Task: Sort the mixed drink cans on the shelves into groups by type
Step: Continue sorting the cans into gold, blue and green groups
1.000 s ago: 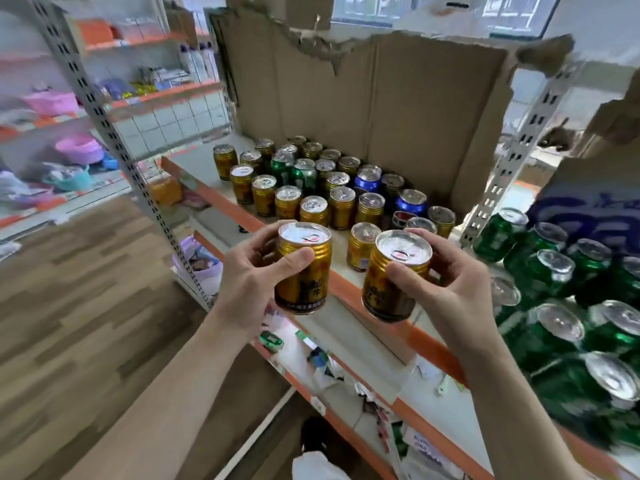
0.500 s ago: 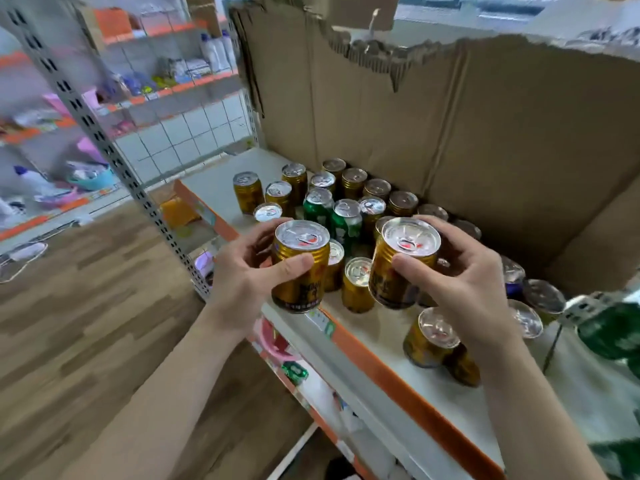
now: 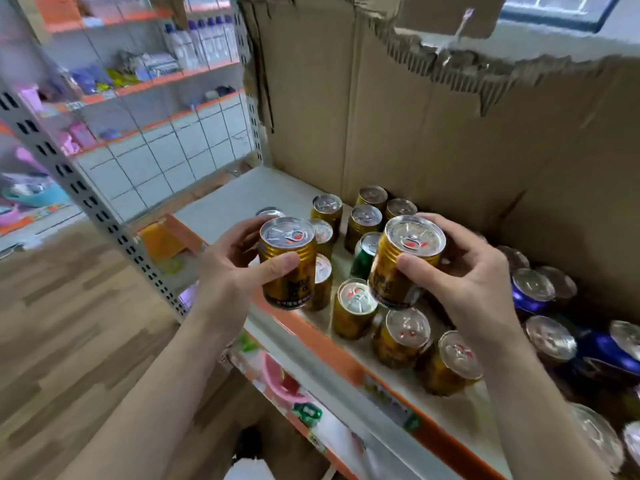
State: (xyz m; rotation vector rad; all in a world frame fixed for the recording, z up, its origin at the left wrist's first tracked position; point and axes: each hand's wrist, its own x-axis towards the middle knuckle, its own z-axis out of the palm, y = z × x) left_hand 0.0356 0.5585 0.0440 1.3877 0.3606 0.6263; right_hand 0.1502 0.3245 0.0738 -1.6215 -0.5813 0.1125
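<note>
- My left hand (image 3: 228,271) grips a gold can (image 3: 288,263) upright, thumb across its front and fingers curled behind, held above the shelf's orange edge (image 3: 322,344).
- My right hand (image 3: 474,282) grips a second gold can (image 3: 403,261), tilted a little, thumb pressed on its front and fingers wrapped round the back.
- Between and below my hands I see more gold cans (image 3: 353,308) standing on the shelf, and one green can (image 3: 363,254) just left of my right hand's can.
- To the right of my right hand stand blue cans (image 3: 530,291).
- Beyond both hands rises a torn cardboard wall (image 3: 433,133).
</note>
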